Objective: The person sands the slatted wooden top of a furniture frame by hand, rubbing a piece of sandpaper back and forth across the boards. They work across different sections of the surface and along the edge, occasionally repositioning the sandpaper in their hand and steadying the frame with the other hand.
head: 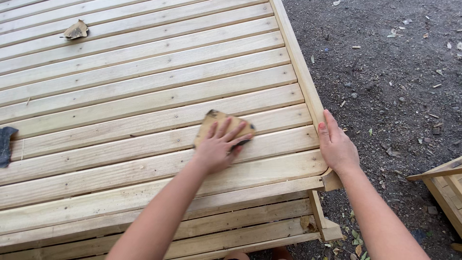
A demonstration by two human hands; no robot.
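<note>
The left hand (219, 144) lies flat with its fingers spread wide, pressing down on a piece of tan sandpaper (216, 126). The sandpaper sits on the slatted wooden surface (120, 82), near its right side, and the hand covers most of it. The right hand (336, 144) rests on the right edge of the surface with its fingers straight and together, touching the wood but not wrapped around anything. A dry brown leaf (76, 30) lies on the slats far up at the left. A dark scrap (6, 144) lies at the left edge of the view. To the right is dirt ground (394, 72) with small bits scattered on it. Another wooden piece (442, 185) shows at the lower right.
</note>
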